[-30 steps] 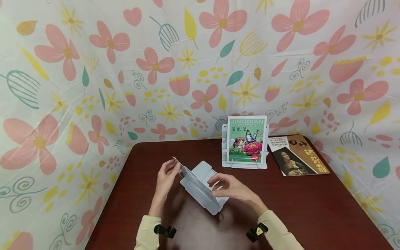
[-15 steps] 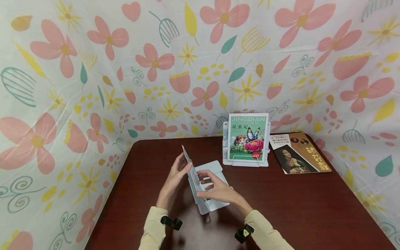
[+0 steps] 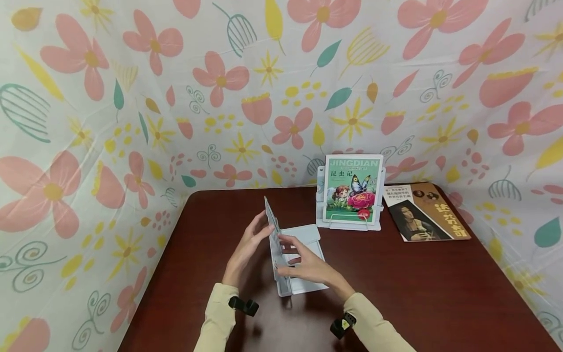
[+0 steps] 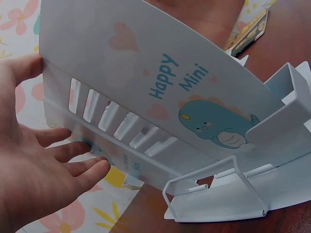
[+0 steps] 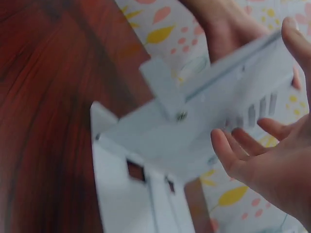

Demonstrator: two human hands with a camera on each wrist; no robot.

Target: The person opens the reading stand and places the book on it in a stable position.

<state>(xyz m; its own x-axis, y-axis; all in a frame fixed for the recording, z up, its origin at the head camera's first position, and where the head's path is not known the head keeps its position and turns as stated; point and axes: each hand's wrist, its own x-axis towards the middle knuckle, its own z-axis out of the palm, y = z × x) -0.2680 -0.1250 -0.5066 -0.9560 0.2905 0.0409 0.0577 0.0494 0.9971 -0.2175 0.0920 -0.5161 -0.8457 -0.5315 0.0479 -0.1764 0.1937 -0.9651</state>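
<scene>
A pale blue-white book stand lies unfolded on the table, its panel raised steeply from the flat base. Printed on one face of that panel are "Happy Mini", a dinosaur and a row of slots. My left hand holds the raised panel by its outer edge, the thumb at the edge and the fingers along the printed face. On the other face, which bears a hinged leg, my right hand is close to the slots, its fingers loosely bent and spread, the thumb near the edge.
At the back right another white stand props up a green children's book. Beside it a brown and white book lies flat on the dark red table. A flowered cloth hangs behind and at the sides.
The raised panel has turned and stands steeper, while the whole stand has shifted slightly right. My left hand moved right with it, and my right hand came round to the panel's inner face.
</scene>
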